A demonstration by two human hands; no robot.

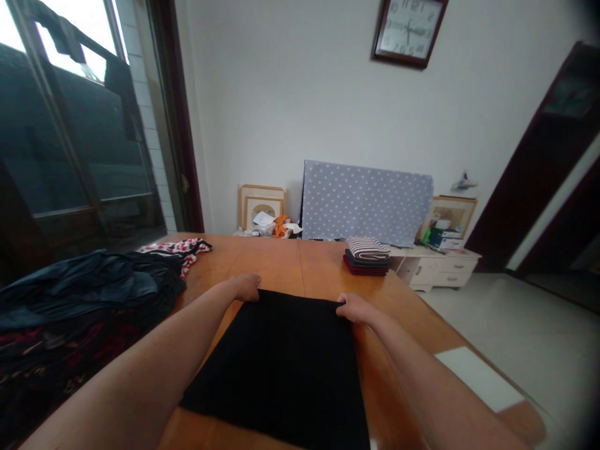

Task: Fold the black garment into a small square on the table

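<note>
A black piece of cloth, perhaps a garment, lies spread on the wooden table in front of me. My left hand is closed on its far left corner. At the far right corner, my right hand pinches the edge between thumb and fingers. The far edge runs nearly straight between both hands. Toward me the cloth widens, and its near right part leaves the bottom of the view.
Loose dark clothes are heaped on the left. A stack of folded clothes stands at the table's far right. A white sheet lies near the right edge. Behind are a low white cabinet and a dotted grey cover.
</note>
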